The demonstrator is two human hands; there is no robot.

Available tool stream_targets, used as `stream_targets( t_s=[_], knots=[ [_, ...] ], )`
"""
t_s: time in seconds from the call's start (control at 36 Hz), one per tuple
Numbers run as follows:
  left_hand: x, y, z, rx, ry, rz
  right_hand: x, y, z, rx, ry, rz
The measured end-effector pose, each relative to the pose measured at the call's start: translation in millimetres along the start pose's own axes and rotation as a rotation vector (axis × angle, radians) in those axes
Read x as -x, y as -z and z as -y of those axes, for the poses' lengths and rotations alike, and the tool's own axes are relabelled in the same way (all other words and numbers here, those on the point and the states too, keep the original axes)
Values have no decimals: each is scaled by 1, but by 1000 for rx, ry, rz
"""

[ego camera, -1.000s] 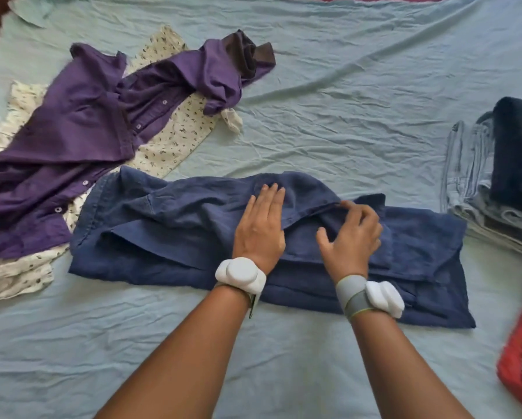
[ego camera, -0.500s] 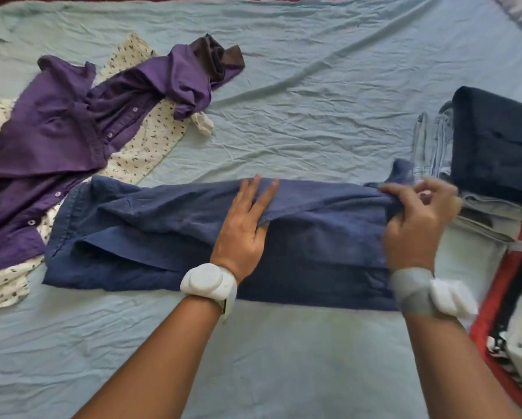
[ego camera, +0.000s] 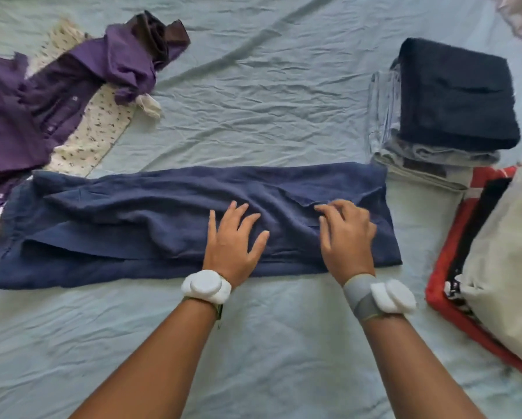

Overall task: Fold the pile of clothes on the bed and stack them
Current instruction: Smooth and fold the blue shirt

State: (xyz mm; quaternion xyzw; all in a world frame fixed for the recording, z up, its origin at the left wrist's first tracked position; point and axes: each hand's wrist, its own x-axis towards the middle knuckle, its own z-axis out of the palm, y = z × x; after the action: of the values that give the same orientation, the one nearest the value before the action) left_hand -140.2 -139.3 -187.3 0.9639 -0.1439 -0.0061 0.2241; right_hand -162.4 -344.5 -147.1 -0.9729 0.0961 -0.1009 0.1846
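On the bed (ego camera: pixel 253 343), nearest the viewer, a navy shirt (ego camera: pixel 163 213) lies folded into a long band. The left hand (ego camera: pixel 234 241) presses flat on it with fingers spread; the right hand (ego camera: pixel 346 234) rests beside it, fingers bent, fingertips touching a crease. At right, a pale pillow (ego camera: pixel 507 252) covers a red item (ego camera: pixel 441 267), partly cut off. Beyond it is a stack of folded clothes (ego camera: pixel 453 95). Far left, a purple shirt (ego camera: pixel 72 83) lies crumpled over a spotted cloth (ego camera: pixel 99 128), both cropped.

Purple shirt (ego camera: pixel 8 122) cut off at left edge; patterned garment (ego camera: pixel 96 131) mostly hidden beneath it.
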Motion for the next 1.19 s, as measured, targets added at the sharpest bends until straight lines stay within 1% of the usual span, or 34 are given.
stream_targets(
  t_s=[0.06,0.08,0.17,0.19,0.22,0.28,0.31,0.36,0.42,0.47,0.53,0.56,0.58,0.61,0.64,0.67,0.69,0.75,0.78,0.81,0.86,0.94,0.97,1.03,1.06,1.11,1.19],
  knots=[
    [-5,-5,-8,5,3,-32,-15,-6,-1,50,45,2],
    [-7,-6,-12,5,-5,-52,-23,-6,-1,101,51,33],
    [-15,-13,-18,-27,-38,-87,-48,-7,-9,312,-1,282],
    [-17,-16,-18,-51,-33,-80,-56,-6,-14,367,-9,298],
    [-19,-19,-17,-82,-6,-56,-62,-3,-17,402,-23,274],
    [-19,-23,-13,-147,68,22,-75,6,-22,408,-94,137],
    [-18,-25,-10,-176,114,67,-79,8,-24,387,-137,98],
    [-16,-26,-7,-220,183,139,-81,11,-27,347,-192,125],
    [-16,-26,-4,-239,232,160,-77,4,-24,290,-197,160],
    [-18,-21,-7,-245,203,140,-66,-3,-15,255,-106,106],
    [-25,-20,-10,-233,147,119,-53,-15,0,192,77,58],
    [-29,-19,-8,-235,128,121,-46,-23,8,138,188,92],
    [-31,-19,-8,-240,132,123,-39,-27,10,105,291,166],
    [-34,-20,-2,-256,156,127,-33,-36,8,111,356,261],
    [-37,-20,7,-276,199,136,-29,-45,4,141,360,346],
    [-37,-20,17,-298,241,131,-28,-52,-4,171,311,396],
    [-39,-20,22,-311,279,112,-30,-51,-14,184,227,411],
    [-38,-15,36,-324,357,64,-35,-54,-14,124,49,376],
    [-37,-13,39,-323,385,40,-37,-54,-3,100,-3,339],
    [-38,-12,38,-316,399,21,-36,-53,9,80,-8,295],
    [-36,-7,40,-279,418,7,-29,-59,46,-28,89,273],
    [-33,11,57,-238,422,-12,-16,-76,105,-231,247,414],
    [-34,14,57,-221,429,-27,-12,-79,114,-261,279,454],
    [-32,30,79,-205,485,-73,-11,-92,150,-310,340,528],
    [-33,34,83,-182,524,-96,-11,-94,156,-310,341,562],
    [-31,49,114,-128,640,-178,-9,-105,183,-279,339,595],
    [-28,74,159,-17,811,-394,-3,-118,218,-208,350,581]
  ],
)
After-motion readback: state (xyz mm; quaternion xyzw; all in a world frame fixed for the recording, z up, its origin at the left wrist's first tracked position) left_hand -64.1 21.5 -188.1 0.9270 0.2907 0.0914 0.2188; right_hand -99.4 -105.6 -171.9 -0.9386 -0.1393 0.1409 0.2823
